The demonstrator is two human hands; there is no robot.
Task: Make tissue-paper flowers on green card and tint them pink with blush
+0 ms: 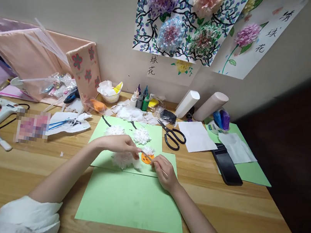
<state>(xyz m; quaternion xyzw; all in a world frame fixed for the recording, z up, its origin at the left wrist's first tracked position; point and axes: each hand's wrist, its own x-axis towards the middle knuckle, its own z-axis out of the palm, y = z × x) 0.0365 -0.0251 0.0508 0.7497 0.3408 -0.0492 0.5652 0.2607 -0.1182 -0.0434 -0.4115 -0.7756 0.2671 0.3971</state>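
My right hand (165,173) grips a thin pale stick (149,157) that slants up toward my left fingertips. Above the green paper, my left hand (123,145) has its thumb and fingers pinched together at the stick's far end. Whether a bit of white paper is also in that pinch is too small to tell. Just under the stick lies a flat orange piece (145,161) with dark marks. White ruffled paper flowers (141,136) sit on the green sheet (157,132); one white flower (122,160) is below my left hand, partly shaded by it.
A second green sheet (132,202) lies in front. Black-handled scissors (174,137), white paper (197,136) and a black phone (228,164) are to the right. At left are a glue gun (2,111) and blue tweezers (61,123). Small paint bottles (139,100) stand behind.
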